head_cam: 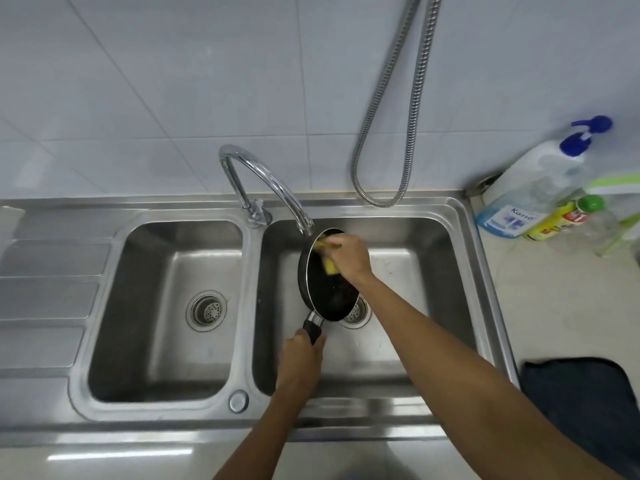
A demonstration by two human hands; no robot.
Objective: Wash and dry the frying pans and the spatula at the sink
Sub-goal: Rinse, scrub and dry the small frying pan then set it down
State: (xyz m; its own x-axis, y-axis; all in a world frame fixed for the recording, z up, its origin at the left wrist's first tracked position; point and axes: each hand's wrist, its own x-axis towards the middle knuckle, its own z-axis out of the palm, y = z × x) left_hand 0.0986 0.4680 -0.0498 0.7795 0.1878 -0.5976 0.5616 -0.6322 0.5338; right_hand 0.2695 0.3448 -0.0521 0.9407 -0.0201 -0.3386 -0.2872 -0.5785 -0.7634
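Small black frying pan (329, 292) tilted over the right basin of the steel double sink (460, 271), covering part of that basin's drain. Left hand (301, 362) closed around the pan's black handle (313, 329), most of it hidden in the fist. Right hand (348, 254) pressing a yellow sponge (327, 263) into the pan near the faucet (266, 181) spout; sponge mostly covered by fingers. Pump bottle (530, 192) labelled "Kosso" on the counter right; yellow bottle's (561, 218) label unreadable. Dark cloth (581, 396) cut by the right edge.
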